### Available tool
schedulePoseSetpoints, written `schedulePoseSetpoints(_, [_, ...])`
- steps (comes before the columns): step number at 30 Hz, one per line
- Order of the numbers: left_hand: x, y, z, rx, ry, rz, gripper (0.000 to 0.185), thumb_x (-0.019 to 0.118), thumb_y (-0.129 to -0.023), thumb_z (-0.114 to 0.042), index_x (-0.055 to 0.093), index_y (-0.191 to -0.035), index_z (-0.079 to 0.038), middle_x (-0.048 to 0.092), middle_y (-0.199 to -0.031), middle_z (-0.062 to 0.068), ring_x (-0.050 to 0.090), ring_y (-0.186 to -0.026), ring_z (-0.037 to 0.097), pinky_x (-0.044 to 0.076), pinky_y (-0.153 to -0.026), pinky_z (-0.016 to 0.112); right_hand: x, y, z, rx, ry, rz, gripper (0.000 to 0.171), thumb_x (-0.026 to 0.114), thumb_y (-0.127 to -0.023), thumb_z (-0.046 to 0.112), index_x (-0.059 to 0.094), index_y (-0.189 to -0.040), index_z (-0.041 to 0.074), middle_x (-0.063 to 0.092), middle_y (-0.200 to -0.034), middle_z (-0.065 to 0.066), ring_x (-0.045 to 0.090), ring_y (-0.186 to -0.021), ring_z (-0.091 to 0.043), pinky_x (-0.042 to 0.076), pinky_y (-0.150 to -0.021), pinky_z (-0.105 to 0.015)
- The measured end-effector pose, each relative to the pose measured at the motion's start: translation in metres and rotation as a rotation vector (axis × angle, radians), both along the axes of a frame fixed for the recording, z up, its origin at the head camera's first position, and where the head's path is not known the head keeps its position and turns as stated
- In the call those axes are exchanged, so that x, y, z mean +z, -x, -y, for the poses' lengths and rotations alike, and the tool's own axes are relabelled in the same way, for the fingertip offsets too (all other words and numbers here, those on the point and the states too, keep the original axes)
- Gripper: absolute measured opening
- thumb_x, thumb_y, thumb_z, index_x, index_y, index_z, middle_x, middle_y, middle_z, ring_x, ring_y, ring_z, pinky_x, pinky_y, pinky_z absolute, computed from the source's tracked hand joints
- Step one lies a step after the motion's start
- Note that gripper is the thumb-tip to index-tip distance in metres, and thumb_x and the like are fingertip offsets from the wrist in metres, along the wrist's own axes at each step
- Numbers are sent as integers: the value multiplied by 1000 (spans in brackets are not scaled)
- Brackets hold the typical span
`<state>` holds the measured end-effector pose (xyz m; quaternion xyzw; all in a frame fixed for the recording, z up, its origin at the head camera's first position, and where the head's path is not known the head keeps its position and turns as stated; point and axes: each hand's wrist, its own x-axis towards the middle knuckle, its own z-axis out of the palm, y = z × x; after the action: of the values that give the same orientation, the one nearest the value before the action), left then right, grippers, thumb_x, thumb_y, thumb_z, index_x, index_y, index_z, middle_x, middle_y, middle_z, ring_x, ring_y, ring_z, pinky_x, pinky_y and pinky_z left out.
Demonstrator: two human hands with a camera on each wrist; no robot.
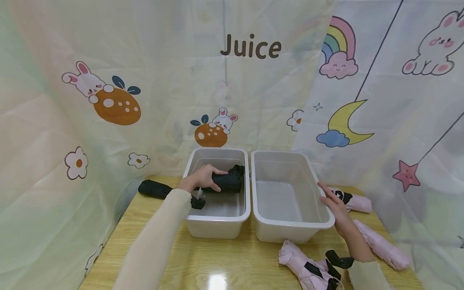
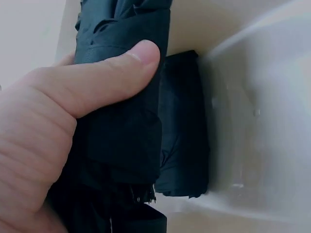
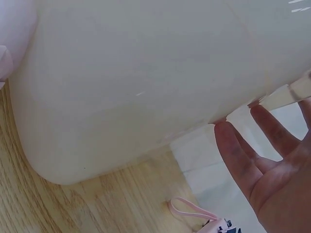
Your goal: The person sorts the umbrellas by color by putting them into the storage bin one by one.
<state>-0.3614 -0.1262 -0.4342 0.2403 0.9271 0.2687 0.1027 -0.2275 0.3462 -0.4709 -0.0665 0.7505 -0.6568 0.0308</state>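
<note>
Left hand [image 1: 201, 178] curled round black umbrella [image 1: 228, 181], right hand [image 1: 333, 203] flat against bin [image 1: 290, 231].

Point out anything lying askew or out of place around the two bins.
Nothing is spilled or damaged. One black folded umbrella lies outside the left bin, half behind it, and the pink umbrellas lie scattered at mixed angles beside the right bin.
</note>
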Motion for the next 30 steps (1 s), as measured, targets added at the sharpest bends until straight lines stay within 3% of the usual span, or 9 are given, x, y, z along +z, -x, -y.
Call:
schedulePoseSetpoints(6, [-4, 3, -9, 35, -23, 64, 69, 92, -65, -18, 66, -127, -32, 57, -135, 4, 49, -125, 26, 43, -98, 38, 3, 0, -3, -6, -15, 0, 59, 44, -105, 29, 17, -157, 22, 9, -159, -17, 54, -108, -3, 52, -78, -27])
schedulePoseSetpoints(10, [-12, 5, -13, 21, -23, 84, 67, 92, -64, -17, 68, -126, -28, 59, -133, 4, 49, -125, 27, 43, -98, 38, 5, 0, -3, -3, -14, -12, 58, 43, -106, 28, 17, -157, 20, 7, -159, -20, 53, -109, -3, 52, -78, -27])
schedulePoseSetpoints(17, [-27, 7, -13, 42, 61, 75, 66, 93, -63, -17, 69, -124, -27, 58, -133, 9, 50, -123, 26, 42, -99, 36, 2, 0, 1, 15, 1, 1, 59, 44, -105, 29, 17, -157, 21, 7, -160, -19, 52, -111, -2, 51, -81, -27])
schedulePoseSetpoints(22, [-34, 10, -15, 2, 70, 64, 66, 93, -63, -22, 69, -125, -28, 57, -135, 9, 50, -123, 25, 41, -100, 35, 1, -1, -1, 0, -3, -12, 58, 43, -106, 28, 19, -157, 21, 7, -159, -19, 52, -110, -2, 51, -79, -26])
schedulePoseSetpoints(30, [-41, 14, -15, -14, 66, 132, 66, 93, -62, -14, 70, -122, -28, 57, -134, 10, 50, -123, 25, 41, -100, 36, 0, 1, -2, -1, -5, 9, 58, 45, -105, 28, 19, -157, 22, 4, -160, -18, 52, -109, 0, 51, -79, -26])
